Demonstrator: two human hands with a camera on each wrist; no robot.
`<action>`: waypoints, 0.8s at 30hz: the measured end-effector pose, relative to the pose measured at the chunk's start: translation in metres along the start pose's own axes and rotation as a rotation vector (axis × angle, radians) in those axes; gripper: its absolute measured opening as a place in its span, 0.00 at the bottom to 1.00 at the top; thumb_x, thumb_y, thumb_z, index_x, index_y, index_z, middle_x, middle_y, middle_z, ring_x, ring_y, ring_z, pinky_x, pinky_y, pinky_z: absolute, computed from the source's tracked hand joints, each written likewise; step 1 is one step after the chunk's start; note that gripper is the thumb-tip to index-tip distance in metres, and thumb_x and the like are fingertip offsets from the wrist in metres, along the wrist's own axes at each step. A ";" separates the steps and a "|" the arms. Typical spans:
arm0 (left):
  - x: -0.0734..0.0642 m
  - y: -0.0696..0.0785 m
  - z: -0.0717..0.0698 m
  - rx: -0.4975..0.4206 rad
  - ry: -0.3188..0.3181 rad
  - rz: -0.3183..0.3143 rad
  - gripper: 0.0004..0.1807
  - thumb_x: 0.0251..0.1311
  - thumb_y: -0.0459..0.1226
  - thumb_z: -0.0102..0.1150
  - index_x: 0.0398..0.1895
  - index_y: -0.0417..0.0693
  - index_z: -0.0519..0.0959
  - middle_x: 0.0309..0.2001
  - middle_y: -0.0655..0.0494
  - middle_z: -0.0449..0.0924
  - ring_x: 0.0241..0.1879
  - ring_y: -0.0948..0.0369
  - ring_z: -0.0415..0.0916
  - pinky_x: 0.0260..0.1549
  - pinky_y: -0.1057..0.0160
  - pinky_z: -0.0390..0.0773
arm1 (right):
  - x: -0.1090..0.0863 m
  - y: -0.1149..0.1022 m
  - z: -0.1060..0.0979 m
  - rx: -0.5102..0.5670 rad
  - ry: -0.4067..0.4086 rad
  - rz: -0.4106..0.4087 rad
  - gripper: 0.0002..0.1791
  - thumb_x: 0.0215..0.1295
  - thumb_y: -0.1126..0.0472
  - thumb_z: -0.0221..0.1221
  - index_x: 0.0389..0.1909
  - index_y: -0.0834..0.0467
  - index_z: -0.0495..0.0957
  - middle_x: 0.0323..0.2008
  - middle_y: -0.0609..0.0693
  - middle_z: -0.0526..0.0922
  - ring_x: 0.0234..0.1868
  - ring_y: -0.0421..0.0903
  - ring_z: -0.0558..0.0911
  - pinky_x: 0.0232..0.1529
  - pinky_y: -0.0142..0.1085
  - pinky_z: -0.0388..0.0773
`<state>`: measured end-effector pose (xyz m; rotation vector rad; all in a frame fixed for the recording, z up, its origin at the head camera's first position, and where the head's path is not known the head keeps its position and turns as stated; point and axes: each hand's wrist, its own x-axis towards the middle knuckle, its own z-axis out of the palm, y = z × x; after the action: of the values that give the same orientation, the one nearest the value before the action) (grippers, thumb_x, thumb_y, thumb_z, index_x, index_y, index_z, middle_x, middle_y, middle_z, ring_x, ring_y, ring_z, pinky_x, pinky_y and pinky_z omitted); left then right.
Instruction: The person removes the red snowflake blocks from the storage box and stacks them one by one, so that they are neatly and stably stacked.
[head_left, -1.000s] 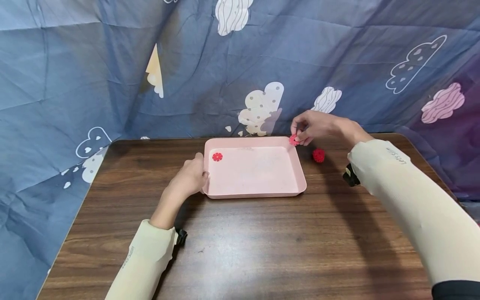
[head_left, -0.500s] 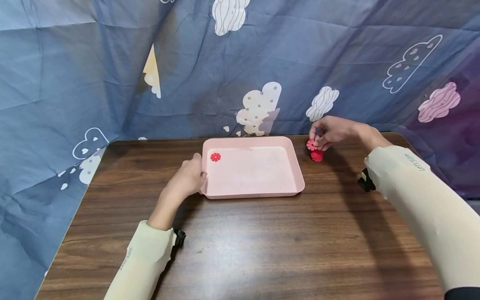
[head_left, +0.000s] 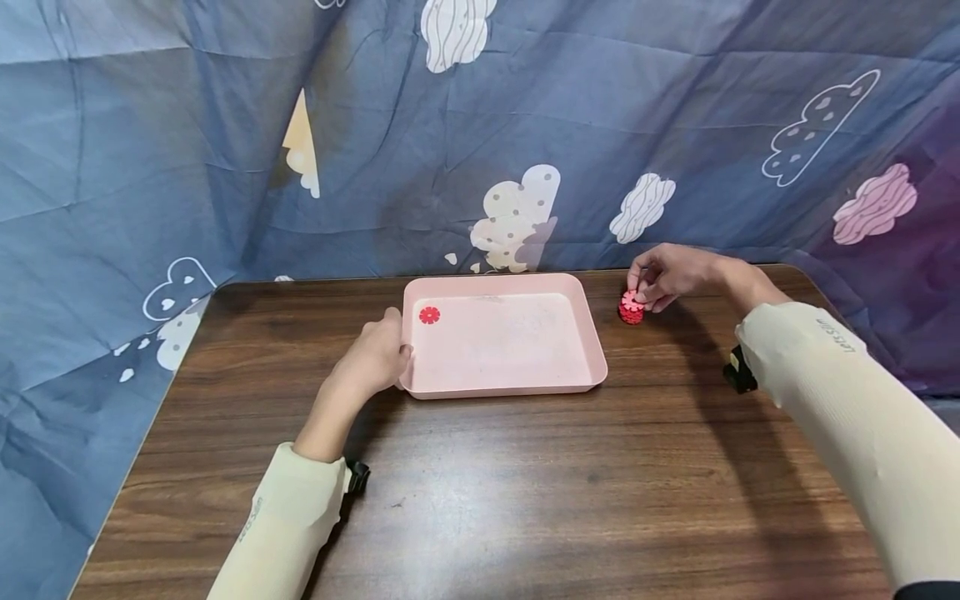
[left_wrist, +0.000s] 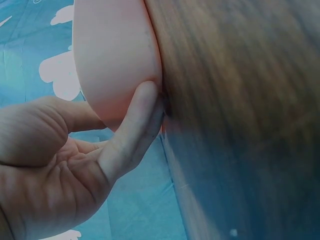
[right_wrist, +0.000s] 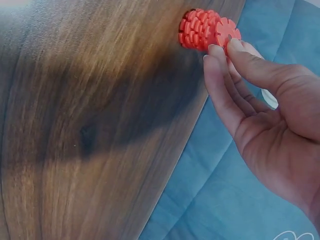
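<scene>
A shallow pink tray (head_left: 506, 350) sits near the back of the table in the head view. At its left end my left hand (head_left: 375, 350) grips the wall, fingers against the outer side and thumb at the rim, as the left wrist view shows. Inside the tray's back-left corner lies a flat red notched disc (head_left: 430, 315). To the tray's right stands a short stack of red notched discs (right_wrist: 196, 31). Over its top, my right hand (head_left: 671, 275) pinches a red notched disc (right_wrist: 229, 33) between thumb and fingertips, lined up against the stack.
The brown wooden table (head_left: 495, 483) ends at a back edge just behind the tray and the stack. A blue cloth (head_left: 375, 150) with cloud prints hangs behind it. My right arm casts a shadow across the table's right side.
My right hand has moved right from the tray's back-right corner to the stack, carrying the pinched disc onto its top. My left hand has kept its grip on the tray.
</scene>
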<state>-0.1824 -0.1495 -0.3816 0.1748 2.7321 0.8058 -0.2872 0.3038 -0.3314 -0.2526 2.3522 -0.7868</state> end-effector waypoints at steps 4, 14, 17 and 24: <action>0.000 0.000 0.000 0.006 0.008 0.007 0.20 0.78 0.33 0.54 0.64 0.29 0.66 0.45 0.34 0.84 0.41 0.50 0.86 0.38 0.55 0.85 | 0.001 0.003 0.001 0.000 0.004 -0.002 0.11 0.73 0.77 0.60 0.50 0.78 0.72 0.32 0.50 0.81 0.35 0.43 0.85 0.42 0.39 0.90; 0.000 0.000 0.000 -0.007 0.007 0.014 0.20 0.78 0.32 0.53 0.65 0.27 0.66 0.45 0.34 0.84 0.40 0.51 0.85 0.37 0.56 0.85 | 0.000 0.009 0.004 -0.018 0.050 -0.013 0.10 0.73 0.75 0.61 0.50 0.76 0.74 0.32 0.53 0.81 0.35 0.44 0.85 0.41 0.41 0.90; -0.001 0.000 0.000 -0.007 0.008 0.012 0.20 0.78 0.32 0.53 0.65 0.28 0.66 0.45 0.34 0.84 0.39 0.51 0.85 0.36 0.56 0.85 | 0.000 0.011 0.004 -0.023 0.066 -0.017 0.10 0.74 0.75 0.61 0.51 0.76 0.74 0.34 0.53 0.80 0.35 0.45 0.85 0.42 0.42 0.90; 0.000 0.000 0.000 -0.010 0.004 0.004 0.20 0.78 0.32 0.53 0.65 0.28 0.66 0.45 0.35 0.84 0.39 0.51 0.86 0.37 0.56 0.85 | 0.001 0.011 0.004 -0.032 0.097 -0.033 0.10 0.75 0.74 0.60 0.52 0.76 0.74 0.34 0.53 0.81 0.35 0.46 0.84 0.41 0.40 0.90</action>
<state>-0.1821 -0.1497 -0.3821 0.1775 2.7320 0.8212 -0.2849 0.3106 -0.3407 -0.2734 2.4589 -0.7936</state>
